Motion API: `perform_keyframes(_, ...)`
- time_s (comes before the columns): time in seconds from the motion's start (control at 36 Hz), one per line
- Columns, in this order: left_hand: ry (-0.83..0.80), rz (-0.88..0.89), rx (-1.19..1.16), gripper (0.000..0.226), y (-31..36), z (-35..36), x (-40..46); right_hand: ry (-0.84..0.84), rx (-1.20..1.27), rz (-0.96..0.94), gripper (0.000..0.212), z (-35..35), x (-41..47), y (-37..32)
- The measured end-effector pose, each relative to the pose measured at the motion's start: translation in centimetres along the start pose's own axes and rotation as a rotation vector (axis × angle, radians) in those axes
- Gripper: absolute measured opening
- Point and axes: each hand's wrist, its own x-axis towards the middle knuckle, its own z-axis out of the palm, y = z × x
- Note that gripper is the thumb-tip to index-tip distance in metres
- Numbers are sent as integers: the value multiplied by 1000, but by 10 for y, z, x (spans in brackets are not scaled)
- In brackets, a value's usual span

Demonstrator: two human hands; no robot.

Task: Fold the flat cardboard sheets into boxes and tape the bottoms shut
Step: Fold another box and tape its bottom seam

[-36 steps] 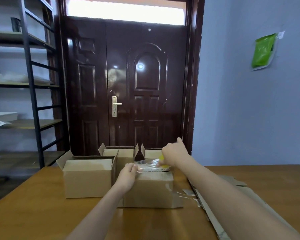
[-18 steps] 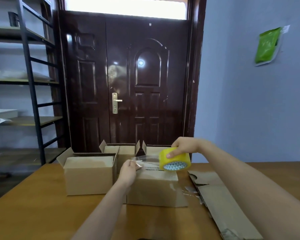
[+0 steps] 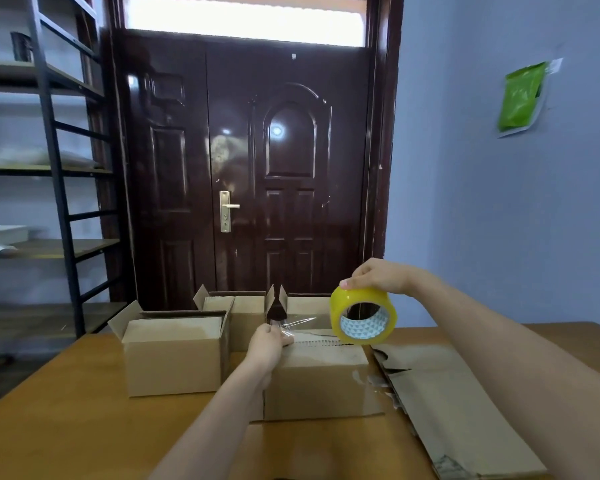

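A folded cardboard box (image 3: 321,382) lies in the middle of the wooden table (image 3: 66,438), its closed flaps facing up. My left hand (image 3: 269,342) pinches the free end of a clear tape strip (image 3: 298,323) at the box's top left edge. My right hand (image 3: 378,275) grips a yellow tape roll (image 3: 362,315) from above and holds it raised over the box's right end. The strip runs from the roll to my left hand. A stack of flat cardboard sheets (image 3: 458,410) lies to the right of the box.
An open box (image 3: 174,355) stands left of the taped one, and two more open boxes (image 3: 243,310) stand behind. A metal shelf rack (image 3: 59,168) is at the far left, a dark double door (image 3: 250,168) behind the table.
My right hand has lifted the tape roll up and to the right, away from the box top, drawing out the strip. My left hand has stayed on the tape end.
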Motion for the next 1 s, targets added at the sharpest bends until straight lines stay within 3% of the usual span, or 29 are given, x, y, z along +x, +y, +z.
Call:
perform_keyframes(0.22,38,48,149,27,0,10,-2,7,-191,38,42,-5,-1,-10)
perform_keyframes(0.31,59,55,173,30,0,9,-4,3,-455,114,41,3,-1,-12)
perform_keyframes(0.36,64,46,131,30,1,6,-5,-2,-765,180,42,6,-7,-12)
perform_keyframes(0.42,21,50,120,31,2,8,-7,-10,-969,241,53,5,-15,-8)
perform_keyframes(0.5,34,45,100,30,3,11,-8,-11,-836,276,61,-3,-17,8)
perform_keyframes(0.61,41,33,39,23,1,10,-6,68,-545,204,55,-10,-18,23)
perform_keyframes(0.75,63,50,-1,24,1,8,-9,10,-202,145,48,-9,-24,27)
perform_keyframes(0.89,94,69,17,23,2,2,-9,-36,-52,145,45,-9,-24,34)
perform_keyframes(1.0,111,55,28,25,0,-3,-4,-75,46,190,30,-16,-29,42)
